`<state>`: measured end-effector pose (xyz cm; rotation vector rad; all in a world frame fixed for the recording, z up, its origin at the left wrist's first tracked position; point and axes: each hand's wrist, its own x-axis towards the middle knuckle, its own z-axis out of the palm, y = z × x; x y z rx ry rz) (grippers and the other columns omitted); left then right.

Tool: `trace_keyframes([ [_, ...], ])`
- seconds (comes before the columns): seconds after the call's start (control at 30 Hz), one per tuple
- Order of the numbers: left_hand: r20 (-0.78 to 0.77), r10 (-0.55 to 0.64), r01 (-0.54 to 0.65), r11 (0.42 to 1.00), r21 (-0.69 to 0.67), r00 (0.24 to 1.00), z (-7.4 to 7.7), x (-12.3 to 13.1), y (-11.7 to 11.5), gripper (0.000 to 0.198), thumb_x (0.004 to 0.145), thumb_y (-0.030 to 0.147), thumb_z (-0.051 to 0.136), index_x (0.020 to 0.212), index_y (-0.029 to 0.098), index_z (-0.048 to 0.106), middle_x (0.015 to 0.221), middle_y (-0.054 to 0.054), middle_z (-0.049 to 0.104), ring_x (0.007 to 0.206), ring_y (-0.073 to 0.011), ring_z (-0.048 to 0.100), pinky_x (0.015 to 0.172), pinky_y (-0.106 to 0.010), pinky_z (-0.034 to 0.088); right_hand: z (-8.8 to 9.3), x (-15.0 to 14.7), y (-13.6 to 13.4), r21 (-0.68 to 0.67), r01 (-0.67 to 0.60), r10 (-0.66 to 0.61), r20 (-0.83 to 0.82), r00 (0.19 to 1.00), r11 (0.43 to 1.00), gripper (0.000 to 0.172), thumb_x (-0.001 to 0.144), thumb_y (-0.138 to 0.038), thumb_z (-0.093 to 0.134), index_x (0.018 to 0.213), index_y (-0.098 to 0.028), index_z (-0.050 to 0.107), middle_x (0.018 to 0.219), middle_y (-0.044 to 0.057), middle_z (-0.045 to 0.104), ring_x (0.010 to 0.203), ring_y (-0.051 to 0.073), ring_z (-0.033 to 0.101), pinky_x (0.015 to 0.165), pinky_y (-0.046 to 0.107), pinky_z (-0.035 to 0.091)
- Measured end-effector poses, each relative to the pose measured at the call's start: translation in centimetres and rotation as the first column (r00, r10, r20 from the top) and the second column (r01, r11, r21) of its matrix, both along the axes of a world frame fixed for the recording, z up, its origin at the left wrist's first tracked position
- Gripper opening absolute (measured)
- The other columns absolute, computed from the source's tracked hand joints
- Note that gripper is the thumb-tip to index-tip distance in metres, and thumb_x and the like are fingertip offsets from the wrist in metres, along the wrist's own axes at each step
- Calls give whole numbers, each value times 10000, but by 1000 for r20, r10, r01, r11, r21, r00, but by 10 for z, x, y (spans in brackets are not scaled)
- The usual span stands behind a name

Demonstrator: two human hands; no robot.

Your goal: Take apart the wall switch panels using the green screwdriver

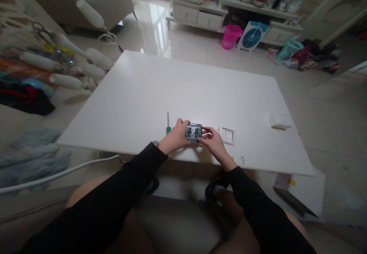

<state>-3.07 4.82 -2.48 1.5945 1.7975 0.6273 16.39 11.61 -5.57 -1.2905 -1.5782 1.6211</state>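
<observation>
Black sleeves (126,181) are seen nearest, extended over the near edge of a white table (186,85). Near that edge, on the right, a small pale object (242,160) is lain, too blurred to be identified. A dark, square module (194,133) is held between the two hands above the near part of the table, its slotted face turned upward. Its left side is gripped by the left hand (176,136), with fingertips at the upper left corner; its right side is pinched by the right hand (214,142), with fingers at the upper right edge and the thumb at the lower right corner. A white plate (229,136) is placed just beside the right hand. A green-handled screwdriver (168,129) is placed just beside the left, its shaft pointed away. Farther right, a white box (280,120) is set. On the floor beyond, a pink basket (231,38) and a blue fan (252,36) are stood before a cabinet (210,20).
</observation>
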Motion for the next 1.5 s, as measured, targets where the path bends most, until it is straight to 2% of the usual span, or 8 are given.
trace_keyframes([
  [0.2,-186,-60,81,991,106,981,0,-4,1,509,730,329,857,1145,183,601,1196,-119,545,1059,-284,582,950,-417,543,-6,0,-2,74,-25,23,29,999,997,573,584,-263,844,1122,-205,658,998,41,685,771,165,626,707,341,572],
  [0.33,-284,-75,98,993,66,956,0,-2,2,466,735,339,853,1111,193,619,1178,-117,592,1064,-298,569,904,-404,536,-4,0,-3,102,-30,23,71,997,994,533,597,-232,810,1107,-207,656,944,28,686,795,174,634,727,339,570],
  [0.47,-282,-69,82,996,35,957,0,1,1,477,722,350,863,1096,179,621,1206,-135,595,1079,-314,580,890,-410,540,-2,0,-4,147,-45,30,107,994,988,480,621,-225,776,1084,-212,648,955,36,693,832,186,640,710,326,556],
  [0.63,-242,-71,81,996,30,968,-4,2,1,455,723,341,857,1074,184,613,1216,-127,587,1042,-293,608,864,-391,545,-4,1,-5,239,-142,103,170,980,961,393,653,-189,729,1035,-221,644,1102,63,679,879,190,638,708,326,566],
  [0.87,-204,-74,82,996,29,976,-7,-1,3,488,702,328,879,1067,181,591,1200,-116,578,994,-271,628,829,-367,546,-10,4,-5,315,-207,145,209,967,926,440,697,-130,710,1121,-223,637,1189,89,638,921,203,653,716,341,583],
  [1.1,-259,-129,132,991,-5,957,-3,0,0,472,749,197,813,1152,168,569,1249,-124,571,976,-249,647,853,-360,540,-6,5,-6,404,-311,187,319,929,860,397,747,-124,720,1125,-228,657,1128,64,615,947,210,644,868,398,578],
  [1.37,-229,-146,146,989,-17,962,-7,-4,2,586,701,189,865,1222,167,599,1288,-132,584,1034,-289,673,908,-396,554,-11,3,-9,421,-319,205,294,934,849,501,749,-100,723,1218,-237,611,1355,120,586,1109,259,658,988,468,584],
  [1.5,-236,-168,173,985,1,957,-10,-6,3,641,715,177,852,1298,177,586,1367,-143,585,1147,-314,669,986,-411,548,-15,5,-8,436,-332,219,289,932,837,556,741,-71,715,1264,-229,608,1480,148,539,1261,286,623,1070,513,557],
])
